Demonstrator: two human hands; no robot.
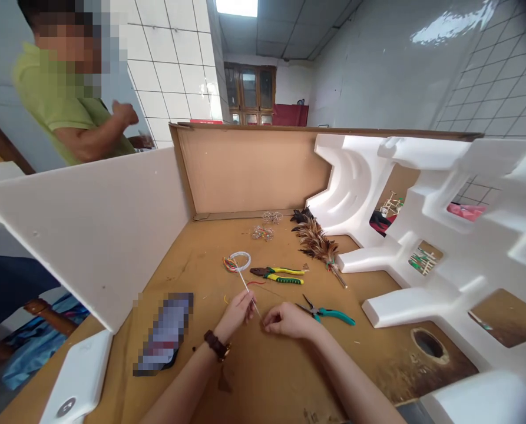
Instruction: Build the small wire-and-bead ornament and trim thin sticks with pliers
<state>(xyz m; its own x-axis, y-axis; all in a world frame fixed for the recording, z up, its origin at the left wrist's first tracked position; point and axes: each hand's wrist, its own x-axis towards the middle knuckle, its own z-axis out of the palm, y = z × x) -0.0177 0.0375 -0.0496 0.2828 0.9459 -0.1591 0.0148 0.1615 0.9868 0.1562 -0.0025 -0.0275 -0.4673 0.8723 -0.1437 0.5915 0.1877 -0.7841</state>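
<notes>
My left hand point(241, 310), with a dark watch on its wrist, pinches a thin white rod point(244, 281) that slants up and left over the table. The rod's lower end runs toward my right hand point(281, 321), whose fingertips are closed around that thin end. Beyond the rod's upper end lies a coil of white, red and yellow wire point(238, 261). Yellow-and-green pliers point(280, 274) lie above my hands, and teal-handled pliers point(328, 313) rest just right of my right hand. A short red wire piece point(256, 282) is near the rod.
A phone point(165, 335) lies left of my left arm. Brown feathers point(318, 242) and small wire bundles point(263, 233) are farther back. White foam panels point(86, 224) flank both sides, cardboard point(254, 171) stands behind. A person in a green shirt point(75, 112) stands at back left.
</notes>
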